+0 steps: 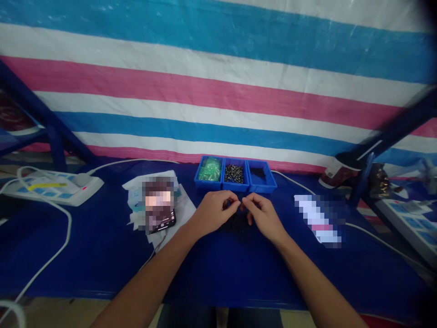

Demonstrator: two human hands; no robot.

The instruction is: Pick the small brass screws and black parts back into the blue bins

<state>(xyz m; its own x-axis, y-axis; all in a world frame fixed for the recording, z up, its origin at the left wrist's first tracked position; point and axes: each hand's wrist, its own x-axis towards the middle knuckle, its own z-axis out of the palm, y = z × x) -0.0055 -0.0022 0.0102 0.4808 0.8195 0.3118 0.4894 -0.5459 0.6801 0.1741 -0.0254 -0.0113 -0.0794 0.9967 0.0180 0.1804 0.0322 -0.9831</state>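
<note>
My left hand and my right hand meet above the middle of the blue table, fingertips pinched and almost touching. Whatever lies between the fingertips is too small to make out. Below them is a loose pile of small black pieces, partly hidden by the hands. Just beyond stand three blue bins in a row. Small green pieces fill the left bin, brass-and-dark metal pieces fill the middle bin, and a few black pieces sit at the back of the right bin.
On the left, a phone rests on a white plastic wrapper. Another phone lies to the right. Power strips with white cables occupy both sides. A dark cup stands at the back right, before a striped sheet.
</note>
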